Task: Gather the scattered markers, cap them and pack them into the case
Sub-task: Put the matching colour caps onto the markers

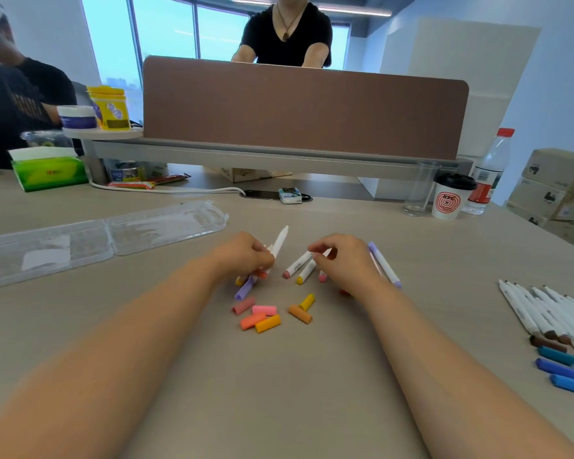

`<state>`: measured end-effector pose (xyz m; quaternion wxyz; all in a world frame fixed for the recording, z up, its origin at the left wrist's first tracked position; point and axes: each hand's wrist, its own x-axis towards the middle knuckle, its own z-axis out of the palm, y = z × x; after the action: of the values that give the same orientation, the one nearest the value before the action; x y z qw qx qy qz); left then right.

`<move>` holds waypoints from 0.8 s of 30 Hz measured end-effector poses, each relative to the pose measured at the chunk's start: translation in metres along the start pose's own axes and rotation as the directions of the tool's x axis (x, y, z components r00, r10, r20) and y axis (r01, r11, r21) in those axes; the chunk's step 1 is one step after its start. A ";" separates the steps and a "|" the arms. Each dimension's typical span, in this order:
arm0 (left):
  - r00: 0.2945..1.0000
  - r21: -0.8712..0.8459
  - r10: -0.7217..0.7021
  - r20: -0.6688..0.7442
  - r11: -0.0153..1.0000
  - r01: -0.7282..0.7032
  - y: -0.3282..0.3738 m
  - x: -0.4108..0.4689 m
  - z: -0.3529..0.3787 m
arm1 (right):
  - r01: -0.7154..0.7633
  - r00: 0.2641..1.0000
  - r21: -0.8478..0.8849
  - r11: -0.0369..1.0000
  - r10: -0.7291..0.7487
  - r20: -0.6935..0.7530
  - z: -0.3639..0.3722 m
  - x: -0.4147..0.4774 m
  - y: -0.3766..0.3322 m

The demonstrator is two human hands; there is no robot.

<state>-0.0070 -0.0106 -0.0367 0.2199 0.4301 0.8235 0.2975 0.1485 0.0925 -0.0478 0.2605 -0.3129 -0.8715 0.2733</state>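
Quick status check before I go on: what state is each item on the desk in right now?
Clear plastic marker case: open flat, empty.
Loose coloured caps: off, lying on the desk.
White markers in the left hand: gripped, uncapped.
White markers under the right hand: lying uncapped.
Lilac-capped marker: capped.
Row of white markers at right: uncapped.
Paper coffee cup: lidded.
Red-capped water bottle: closed.
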 end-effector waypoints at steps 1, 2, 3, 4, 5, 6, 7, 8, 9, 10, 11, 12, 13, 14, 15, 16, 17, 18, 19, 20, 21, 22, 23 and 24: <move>1.000 -0.004 -0.014 -0.002 1.000 0.014 -0.004 -0.003 -0.004 | 0.017 1.000 -0.008 1.000 -0.017 0.024 0.002 -0.001 -0.004; 1.000 -0.016 -0.026 -0.003 1.000 0.026 -0.008 -0.006 -0.008 | 0.042 0.998 -0.027 0.999 -0.041 0.052 0.003 -0.002 -0.007; 0.999 -0.038 -0.036 -0.007 0.999 0.036 -0.011 -0.011 -0.012 | 0.071 0.994 -0.039 0.997 -0.067 0.086 0.006 -0.003 -0.011; 0.999 -0.061 -0.041 -0.010 0.997 0.041 -0.014 -0.015 -0.015 | 0.097 0.988 -0.035 0.995 -0.092 0.125 0.008 -0.004 -0.016; 0.999 -0.076 -0.036 -0.012 0.997 0.035 -0.016 -0.019 -0.018 | 0.119 0.980 -0.021 0.993 -0.114 0.164 0.011 -0.006 -0.020; 1.000 -0.085 -0.024 -0.012 0.996 0.022 -0.019 -0.023 -0.020 | 0.137 0.971 -0.005 0.991 -0.134 0.200 0.013 -0.008 -0.024; 1.000 -0.096 -0.010 -0.016 0.995 0.008 -0.022 -0.026 -0.021 | 0.154 0.961 0.010 0.988 -0.152 0.232 0.015 -0.010 -0.028; 1.000 -0.111 0.002 -0.023 0.994 -0.005 -0.024 -0.029 -0.022 | 0.168 0.951 0.024 0.986 -0.168 0.259 0.017 -0.011 -0.032; 0.999 -0.123 0.011 -0.030 0.992 -0.014 -0.026 -0.031 -0.023 | 0.180 0.942 0.034 0.983 -0.182 0.281 0.018 -0.013 -0.035; 0.999 -0.137 0.020 -0.033 0.990 -0.024 -0.029 -0.033 -0.023 | 0.192 0.935 0.040 0.981 -0.195 0.298 0.018 -0.014 -0.038; 0.999 -0.161 0.030 -0.031 0.986 -0.034 -0.031 -0.035 -0.022 | 0.203 0.929 0.043 0.978 -0.206 0.308 0.019 -0.015 -0.039; 0.999 -0.202 0.040 -0.018 0.978 -0.043 -0.034 -0.038 -0.021 | 0.211 0.925 0.044 0.977 -0.214 0.314 0.020 -0.015 -0.040; 0.999 -0.259 0.054 0.001 0.964 -0.052 -0.036 -0.040 -0.020 | 0.214 0.923 0.044 0.976 -0.217 0.319 0.020 -0.015 -0.041; 0.997 -0.322 0.068 0.026 0.945 -0.056 -0.039 -0.042 -0.019 | 0.212 0.922 0.044 0.976 -0.215 0.322 0.020 -0.015 -0.041; 0.996 -0.367 0.079 0.049 0.929 -0.056 -0.042 -0.044 -0.017 | 0.210 0.922 0.045 0.977 -0.213 0.324 0.021 -0.015 -0.040; 0.995 -0.371 0.084 0.061 0.927 -0.056 -0.044 -0.046 -0.015 | 0.208 0.921 0.042 0.977 -0.211 0.327 0.021 -0.015 -0.039; 0.994 -0.356 0.087 0.064 0.933 -0.058 -0.045 -0.047 -0.015 | 0.207 0.920 0.039 0.977 -0.208 0.331 0.021 -0.015 -0.038; 0.994 -0.349 0.091 0.062 0.935 -0.063 -0.045 -0.049 -0.014 | 0.205 0.918 0.036 0.978 -0.205 0.339 0.020 -0.015 -0.038; 0.994 -0.364 0.094 0.052 0.929 -0.069 -0.046 -0.049 -0.014 | 0.204 0.914 0.039 0.978 -0.204 0.352 0.020 -0.015 -0.037; 0.994 -0.378 0.100 0.043 0.923 -0.077 -0.046 -0.049 -0.015 | 0.203 0.906 0.046 0.978 -0.205 0.369 0.019 -0.015 -0.037; 0.994 -0.383 0.105 0.036 0.920 -0.083 -0.047 -0.049 -0.016 | 0.203 0.898 0.059 0.977 -0.209 0.388 0.019 -0.016 -0.038; 0.994 -0.373 0.103 0.033 0.924 -0.083 -0.048 -0.048 -0.016 | 0.202 0.887 0.075 0.977 -0.214 0.408 0.019 -0.017 -0.039; 0.995 -0.357 0.093 0.025 0.931 -0.078 -0.048 -0.048 -0.017 | 0.205 0.876 0.093 0.974 -0.225 0.427 0.019 -0.018 -0.040; 0.997 -0.336 0.077 0.007 0.939 -0.070 -0.048 -0.047 -0.017 | 0.213 0.863 0.110 0.971 -0.239 0.445 0.020 -0.020 -0.042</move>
<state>-0.0202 -0.0770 -0.0526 0.2869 0.4197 0.7419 0.4372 0.1323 0.0452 -0.0411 0.0884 -0.1284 -0.9306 0.3311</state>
